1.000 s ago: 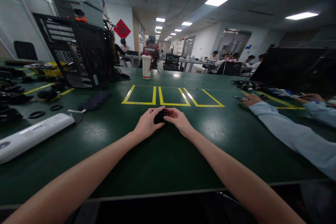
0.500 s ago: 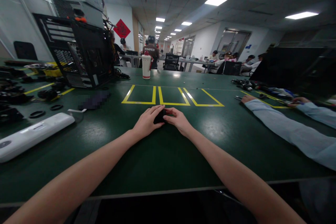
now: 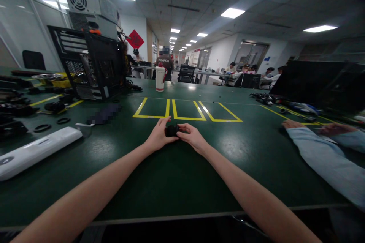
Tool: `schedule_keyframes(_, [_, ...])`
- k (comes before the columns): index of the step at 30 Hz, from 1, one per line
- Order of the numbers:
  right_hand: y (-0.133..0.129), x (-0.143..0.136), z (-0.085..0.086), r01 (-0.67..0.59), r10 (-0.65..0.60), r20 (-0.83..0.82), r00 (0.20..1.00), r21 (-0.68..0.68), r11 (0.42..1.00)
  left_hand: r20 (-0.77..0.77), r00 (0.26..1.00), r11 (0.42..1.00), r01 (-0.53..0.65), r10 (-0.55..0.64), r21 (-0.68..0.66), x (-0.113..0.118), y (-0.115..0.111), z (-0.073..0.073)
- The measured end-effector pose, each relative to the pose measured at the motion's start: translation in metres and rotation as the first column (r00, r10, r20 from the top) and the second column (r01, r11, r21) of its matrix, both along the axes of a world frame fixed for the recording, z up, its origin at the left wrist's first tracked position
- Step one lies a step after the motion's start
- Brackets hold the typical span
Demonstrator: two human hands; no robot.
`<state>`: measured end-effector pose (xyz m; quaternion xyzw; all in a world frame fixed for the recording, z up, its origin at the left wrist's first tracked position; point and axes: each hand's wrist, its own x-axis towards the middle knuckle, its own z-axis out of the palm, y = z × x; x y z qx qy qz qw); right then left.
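Observation:
A small black rounded part (image 3: 171, 131) is between my two hands, just above or on the green table (image 3: 171, 182); its exact kind is too dark to make out. My left hand (image 3: 157, 135) curves round its left side, thumb below and fingers above. From the right, my right hand (image 3: 191, 136) pinches its edge between thumb and fingertips. Three yellow tape outlines, including the middle outline (image 3: 189, 119), lie on the table just beyond my hands.
To the left are a white power strip-like device (image 3: 40, 152), black rings (image 3: 42, 127) and an open computer case (image 3: 94, 64). A white tumbler (image 3: 160, 79) stands at the back. At right, a co-worker's sleeved arm (image 3: 316, 152) rests near cables (image 3: 264, 98).
My left fingers have lifted and spread somewhat, showing more of the black part. The co-worker's hand has drawn back to the right. The view has tilted slightly upward.

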<state>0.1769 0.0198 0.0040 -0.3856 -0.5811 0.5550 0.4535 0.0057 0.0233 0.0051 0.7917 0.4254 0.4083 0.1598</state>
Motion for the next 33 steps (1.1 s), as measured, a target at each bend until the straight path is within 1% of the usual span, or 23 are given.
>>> schedule_keyframes(4, [-0.001,0.001,0.001,-0.005,0.005,0.019,1.000,0.006,1.000,0.016,0.997,0.994,0.075,-0.074,-0.083,-0.003,0.009,-0.005])
schedule_keyframes(7, [-0.001,0.001,0.002,-0.004,0.004,0.023,1.000,-0.007,1.000,0.049,0.993,0.976,0.117,-0.110,-0.186,-0.004,0.014,-0.007])
schedule_keyframes(11, [0.000,0.000,0.001,-0.003,0.003,0.028,1.000,-0.008,1.000,0.055,0.985,0.939,0.170,-0.161,-0.297,-0.003,0.016,-0.001])
schedule_keyframes(15, [0.001,0.001,0.000,0.000,-0.001,0.048,0.999,0.005,1.000,0.018,0.979,0.925,0.199,-0.204,-0.325,-0.002,0.014,0.005])
schedule_keyframes(18, [0.000,0.001,0.001,0.003,-0.005,0.076,0.997,0.028,1.000,-0.026,0.967,0.926,0.233,-0.252,-0.298,-0.002,0.013,0.005])
schedule_keyframes(20, [0.000,0.000,0.001,0.005,-0.009,0.080,0.997,0.047,0.999,-0.053,0.965,0.936,0.235,-0.257,-0.263,-0.002,0.013,0.003])
schedule_keyframes(24, [-0.001,0.000,0.001,-0.021,0.019,0.033,0.999,0.061,0.998,-0.114,0.974,0.971,0.175,-0.195,-0.160,-0.002,0.009,-0.001])
schedule_keyframes(29, [-0.008,0.001,0.006,-0.074,0.074,-0.015,0.997,0.004,0.997,-0.228,0.965,0.991,0.135,-0.131,0.003,-0.002,0.002,0.000])
schedule_keyframes(33, [-0.013,-0.001,0.010,-0.066,0.066,-0.027,0.997,-0.019,0.998,-0.314,0.948,0.997,0.064,-0.046,0.047,-0.002,-0.001,0.000])
